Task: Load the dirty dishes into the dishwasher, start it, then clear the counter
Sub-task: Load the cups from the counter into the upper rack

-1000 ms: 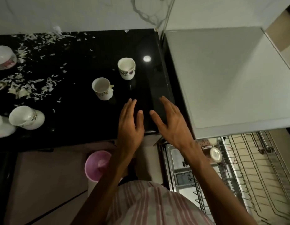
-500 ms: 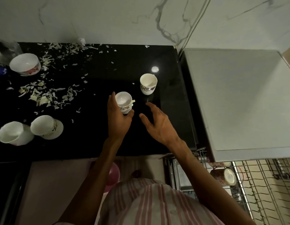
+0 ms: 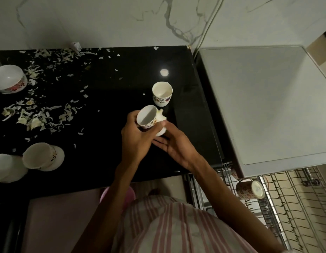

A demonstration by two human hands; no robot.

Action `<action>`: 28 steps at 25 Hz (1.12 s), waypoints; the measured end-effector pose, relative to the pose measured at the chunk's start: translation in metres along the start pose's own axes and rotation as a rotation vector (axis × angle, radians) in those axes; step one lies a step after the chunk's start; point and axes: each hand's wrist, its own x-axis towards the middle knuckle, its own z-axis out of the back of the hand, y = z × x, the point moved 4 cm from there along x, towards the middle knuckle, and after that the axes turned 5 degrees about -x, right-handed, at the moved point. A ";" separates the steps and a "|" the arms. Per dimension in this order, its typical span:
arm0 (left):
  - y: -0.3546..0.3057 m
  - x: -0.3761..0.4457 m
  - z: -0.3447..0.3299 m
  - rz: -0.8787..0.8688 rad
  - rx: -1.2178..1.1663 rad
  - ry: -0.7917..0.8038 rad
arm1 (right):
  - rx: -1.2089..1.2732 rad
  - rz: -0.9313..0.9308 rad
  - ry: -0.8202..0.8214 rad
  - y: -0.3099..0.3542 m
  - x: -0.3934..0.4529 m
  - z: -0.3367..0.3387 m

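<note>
Loading stage, early: one floral cup [image 3: 250, 189] already lies on its side in the pulled-out wire rack [image 3: 293, 207], a second patterned piece just behind it is half hidden under the grey lid of the dishwasher [image 3: 268, 106]. Still left on the black surface [image 3: 107, 84]: upright floral cup [image 3: 162, 94] near the surface's right edge, bowl [image 3: 9, 79] far left, two tipped white cups [image 3: 42, 156] at front left (one partly cut off by the frame), plus scattered peel scraps [image 3: 36, 117] all over the left half. Machine not started, surface not cleared, so most of the task remains.

Hands: left hand [image 3: 134, 137] grips a white floral cup [image 3: 147, 117] round its body, cup lifted off the surface and tilted, mouth toward camera. Right hand [image 3: 175, 143] is spread, fingers straight, touching the cup's underside near the handle, looks like it's taking it over; not gripping yet.

Vs half a second back: then the left hand was just closing on this cup while it stood on the surface, right hand hovered apart beside it. Now cup is up and tilted, both hands meet at it. Vs one second back: both hands were empty and spread over the front edge, both cups standing. Other cup, bowl and scraps unchanged; camera view shifted a bit
</note>
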 end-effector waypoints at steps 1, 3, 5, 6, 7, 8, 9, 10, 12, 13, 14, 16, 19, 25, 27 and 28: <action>-0.005 -0.005 -0.006 0.007 -0.010 0.033 | 0.130 0.005 0.054 0.000 -0.002 -0.003; -0.010 -0.008 -0.016 0.037 -0.016 0.118 | 0.279 0.041 0.077 0.004 -0.007 -0.002; -0.013 0.001 -0.021 0.054 -0.037 0.174 | 0.389 0.089 0.040 0.009 -0.012 0.005; -0.014 0.011 -0.023 0.053 -0.056 0.161 | 0.437 0.115 0.010 0.012 -0.015 0.010; -0.012 0.023 -0.026 0.053 -0.069 0.127 | 0.482 0.138 -0.012 0.017 -0.019 0.013; -0.009 0.036 -0.029 0.059 -0.064 0.088 | 0.523 0.154 -0.029 0.020 -0.023 0.016; -0.005 0.050 -0.036 0.067 -0.037 0.065 | 0.559 0.163 -0.040 0.023 -0.028 0.018; -0.001 0.063 -0.045 0.076 0.005 0.063 | 0.587 0.169 -0.044 0.026 -0.033 0.019; 0.009 0.082 -0.065 0.062 0.055 0.082 | 0.614 0.179 -0.042 0.030 -0.045 0.019; 0.011 0.088 -0.074 0.035 0.057 0.082 | 0.613 0.186 -0.046 0.031 -0.051 0.019; 0.013 0.093 -0.080 0.010 0.056 0.070 | 0.611 0.194 -0.051 0.032 -0.056 0.021; 0.014 0.098 -0.086 -0.012 0.045 0.029 | 0.611 0.207 -0.058 0.033 -0.067 0.025; 0.010 0.091 -0.085 -0.006 0.032 0.031 | 0.626 0.230 -0.086 0.031 -0.082 0.037; 0.008 0.012 -0.091 0.064 -0.149 0.159 | 0.689 0.277 -0.110 0.021 -0.118 0.065; 0.005 -0.020 -0.098 0.107 -0.236 0.250 | 0.686 0.280 -0.126 0.019 -0.133 0.075; 0.003 -0.035 -0.103 0.124 -0.272 0.307 | 0.691 0.287 -0.136 0.018 -0.142 0.080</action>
